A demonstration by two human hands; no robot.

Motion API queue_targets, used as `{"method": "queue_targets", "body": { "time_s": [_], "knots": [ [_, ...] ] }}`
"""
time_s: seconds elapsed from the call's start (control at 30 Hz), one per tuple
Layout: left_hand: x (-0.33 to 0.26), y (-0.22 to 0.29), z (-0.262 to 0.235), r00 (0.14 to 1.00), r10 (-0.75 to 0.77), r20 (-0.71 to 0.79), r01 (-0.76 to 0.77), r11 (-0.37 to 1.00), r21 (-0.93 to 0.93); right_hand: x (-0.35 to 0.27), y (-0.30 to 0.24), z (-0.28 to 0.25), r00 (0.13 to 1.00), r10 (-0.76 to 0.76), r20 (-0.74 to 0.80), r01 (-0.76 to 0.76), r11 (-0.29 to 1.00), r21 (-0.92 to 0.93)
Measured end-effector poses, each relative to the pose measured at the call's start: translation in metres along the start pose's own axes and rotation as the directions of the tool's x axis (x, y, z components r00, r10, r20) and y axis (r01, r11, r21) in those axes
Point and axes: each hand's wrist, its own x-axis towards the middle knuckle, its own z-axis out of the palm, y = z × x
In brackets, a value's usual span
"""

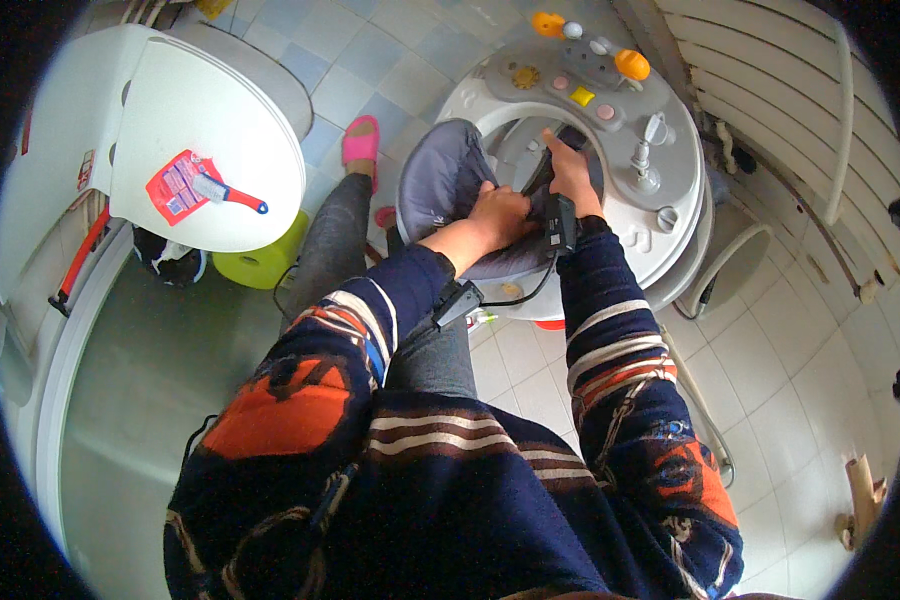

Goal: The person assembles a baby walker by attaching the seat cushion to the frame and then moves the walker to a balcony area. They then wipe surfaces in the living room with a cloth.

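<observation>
A baby walker (676, 235) with a round white and grey tray stands in front of me. Its dark grey fabric seat (438, 172) is pulled up and bulges out over the tray's left side. My left hand (500, 214) is closed on the fabric at the near edge of the opening. Just to its right, my right hand (570, 172) grips the dark seat edge, thumb uppermost; its other fingers are partly hidden. Black devices with a cable are strapped at both wrists. Orange, yellow and pink toy parts sit on the tray's far side.
A white lid (255, 160) at the left carries a brush (232, 194) with a red and blue handle on its packaging. Beneath it are a lime-green container (260, 262) and a bathtub (140, 400). A white radiator (770, 90) lines the right wall; a hose (695, 400) lies on the tiles.
</observation>
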Motion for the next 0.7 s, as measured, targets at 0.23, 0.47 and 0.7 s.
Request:
{"method": "queue_targets", "body": {
  "time_s": [0.23,0.47,0.7],
  "knots": [
    [0.008,0.000,0.012,0.998,-0.007,-0.060,0.008,1.000,0.011,0.044,0.030,0.006,0.969,-0.087,-0.229,0.073,0.995,-0.069],
    [0.010,-0.001,0.024,0.997,0.011,-0.078,-0.011,1.000,0.001,0.072,0.057,0.000,0.919,-0.278,-0.280,0.239,0.957,-0.166],
    [0.011,0.004,0.022,0.999,-0.017,0.033,0.017,1.000,0.000,0.022,0.024,-0.002,0.961,-0.252,-0.115,0.167,0.860,-0.483]
  ]
}}
